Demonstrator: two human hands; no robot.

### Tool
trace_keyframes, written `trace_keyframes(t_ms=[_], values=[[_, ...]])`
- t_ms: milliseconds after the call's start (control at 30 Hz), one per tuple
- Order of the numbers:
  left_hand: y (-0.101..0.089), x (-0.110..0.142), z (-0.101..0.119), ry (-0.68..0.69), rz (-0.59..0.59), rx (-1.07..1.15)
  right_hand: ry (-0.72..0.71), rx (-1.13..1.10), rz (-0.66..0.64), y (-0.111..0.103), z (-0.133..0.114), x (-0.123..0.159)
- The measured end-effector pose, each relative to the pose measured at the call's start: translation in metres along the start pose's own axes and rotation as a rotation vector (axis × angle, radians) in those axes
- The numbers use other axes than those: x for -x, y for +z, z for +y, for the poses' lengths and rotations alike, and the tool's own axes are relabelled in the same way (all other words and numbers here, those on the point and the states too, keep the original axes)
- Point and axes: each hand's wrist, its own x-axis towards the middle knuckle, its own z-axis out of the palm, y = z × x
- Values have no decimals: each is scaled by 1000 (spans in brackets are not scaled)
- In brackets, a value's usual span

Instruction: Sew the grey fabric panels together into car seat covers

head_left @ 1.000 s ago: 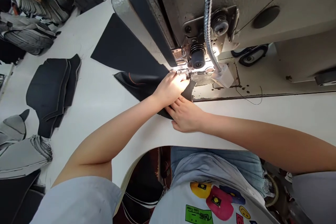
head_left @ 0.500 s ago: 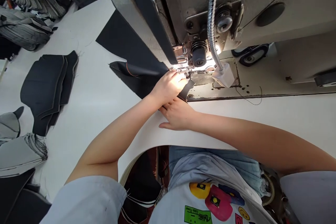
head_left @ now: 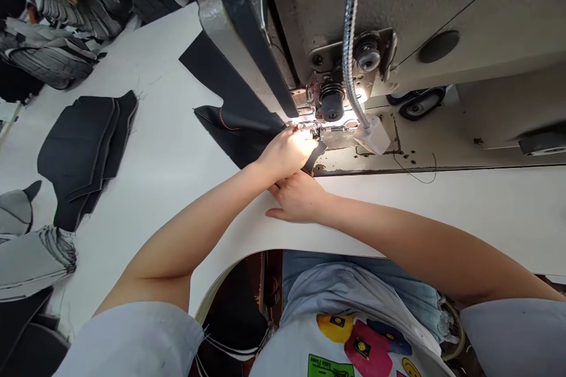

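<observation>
A black fabric piece (head_left: 243, 138) with a line of orange stitching lies under the head of the sewing machine (head_left: 331, 103). My left hand (head_left: 287, 153) is right at the lit presser foot (head_left: 309, 126), its fingers bent and closed on the fabric's edge. Just below, my right hand (head_left: 300, 197) rests low and flat, thumb apart, against the near edge of the same piece. Its fingertips are partly hidden under my left hand. The needle cannot be made out behind my fingers and the glare.
Black cut pieces (head_left: 84, 153) lie stacked on the white table (head_left: 163, 188) at left. Grey bundles (head_left: 35, 259) and a heap of grey fabric parts (head_left: 53, 53) sit farther left. A flexible metal lamp neck (head_left: 349, 29) hangs before the machine. A loose thread (head_left: 415, 177) trails at right.
The view has shifted slightly, moving the scene a little downward. Both hands stay at the presser foot, and the fabric's right end by my fingers shows a little less.
</observation>
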Motion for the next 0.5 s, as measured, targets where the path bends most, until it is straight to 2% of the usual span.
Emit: trace_keyframes(t_ms=[300,500], values=[[6,-3,9,-74,-21,7,153,-173,63,9,-2,-19],[5,4,1,46,75,-132,-69,-150,35,6,3,-23]])
